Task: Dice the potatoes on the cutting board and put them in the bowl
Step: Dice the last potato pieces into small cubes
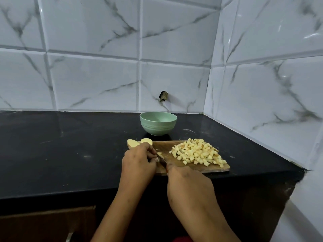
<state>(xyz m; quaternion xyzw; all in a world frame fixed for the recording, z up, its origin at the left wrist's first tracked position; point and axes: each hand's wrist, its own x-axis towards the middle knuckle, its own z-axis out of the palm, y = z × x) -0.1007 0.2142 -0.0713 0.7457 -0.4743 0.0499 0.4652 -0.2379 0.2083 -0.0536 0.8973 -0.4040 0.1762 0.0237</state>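
The rectangular cutting board of light brown wood (162,147) has a matt, dry face, mottled darker in places. On its 3 o'clock half, the heap of pale yellow potato dice (197,152) shows smooth, faintly moist cut faces, some edged with thin reddish skin. At 10 o'clock the two halved potatoes (146,141) look alike: smooth cut flesh, dull skin. At 8 o'clock the narrow dark blade of the knife (161,158) looks like dull metal, and the small potato piece (159,153) against it is moist-cut too. At 12 o'clock the round pale green bowl (158,127) is matt, seemingly plastic, and ribbed low on its wall. The black stone-like countertop (70,145) is smooth and semi-glossy, with pale scuffs. The white marble-patterned wall tiles (90,84) are high-gloss, and a rough chipped hole (163,96) breaks one.
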